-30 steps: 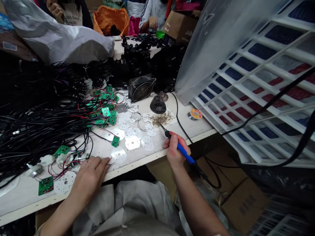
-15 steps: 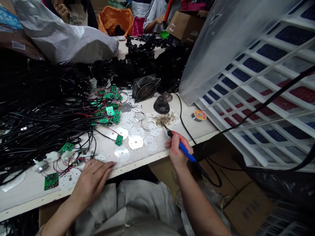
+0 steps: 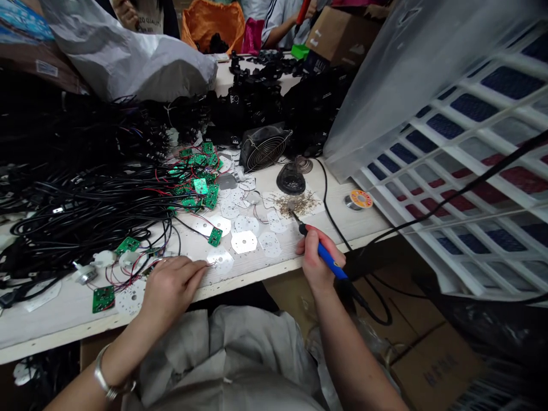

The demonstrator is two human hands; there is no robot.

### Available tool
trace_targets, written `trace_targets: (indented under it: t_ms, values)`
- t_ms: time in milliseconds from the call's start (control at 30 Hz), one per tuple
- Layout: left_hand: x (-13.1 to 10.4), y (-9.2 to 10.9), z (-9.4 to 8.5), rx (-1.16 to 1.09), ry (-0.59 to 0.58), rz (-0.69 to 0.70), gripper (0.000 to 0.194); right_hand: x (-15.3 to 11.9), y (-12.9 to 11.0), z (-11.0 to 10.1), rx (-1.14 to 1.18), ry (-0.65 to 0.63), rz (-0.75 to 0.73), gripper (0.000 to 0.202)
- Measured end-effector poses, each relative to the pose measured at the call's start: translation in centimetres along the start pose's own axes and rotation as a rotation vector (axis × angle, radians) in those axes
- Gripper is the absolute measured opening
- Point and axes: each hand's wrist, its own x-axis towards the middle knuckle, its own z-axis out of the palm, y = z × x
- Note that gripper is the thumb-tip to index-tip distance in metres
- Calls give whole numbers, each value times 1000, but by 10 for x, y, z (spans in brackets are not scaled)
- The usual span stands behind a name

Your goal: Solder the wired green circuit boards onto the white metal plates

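Note:
My right hand (image 3: 318,260) is closed round the blue handle of a soldering iron (image 3: 329,258). The iron's tip points down into brownish solder scraps (image 3: 295,204) on a pale sheet. My left hand (image 3: 173,285) is over the table's front edge, its thumb and fingers pinched together. Thin reddish wires show faintly at its fingertips, beside a shiny white plate (image 3: 220,260). A green circuit board (image 3: 215,237) on a black cable lies just beyond. To the left of that hand are another green board (image 3: 103,299), a small motor (image 3: 85,273) and a round perforated plate (image 3: 128,299).
Black cables (image 3: 85,194) with several green boards cover the left side. A fan (image 3: 265,149), a dark iron stand (image 3: 291,179) and a solder spool (image 3: 358,199) stand further back. A white crate (image 3: 428,171) rises at right. Two people sit across the table.
My left hand has gone from lying fairly flat to a pinch, with its fingertips further forward near the white plate. The soldering iron's tip stays at the scraps. The view has shifted slightly.

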Motion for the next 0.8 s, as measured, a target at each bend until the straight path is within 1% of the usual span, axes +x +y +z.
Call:
trace_targets:
  t_ms: [67,133,200,267,367,433,500,633,700,800]
  values:
    - [4,2,6,-20,-18,-41,28,-1,0,-2,54,33,17,33]
    - [5,4,11,-3,-45,-73,27,-6,-2,-3,129,58,4,29]
    - [5,5,13,5,-56,-93,25,-16,-5,-3,215,34,-34,25]
    - [4,6,14,3,-23,-99,21,-31,-11,-2,275,-77,-52,22]
    - [5,7,14,-44,32,-66,17,-56,-21,1,297,-319,-44,22]
    - [5,6,14,-100,29,-50,15,-69,-26,2,298,-436,-49,23]
    - [6,5,14,-140,9,-52,14,-77,-28,3,278,-517,-52,22]
    - [7,2,14,-136,-7,-35,13,-81,-23,2,204,-622,-94,21]
    - [8,2,13,-145,-16,-36,14,-80,-19,1,191,-625,-122,20]
    - [8,2,13,-202,-40,-108,14,-79,-15,1,200,-607,-175,20]
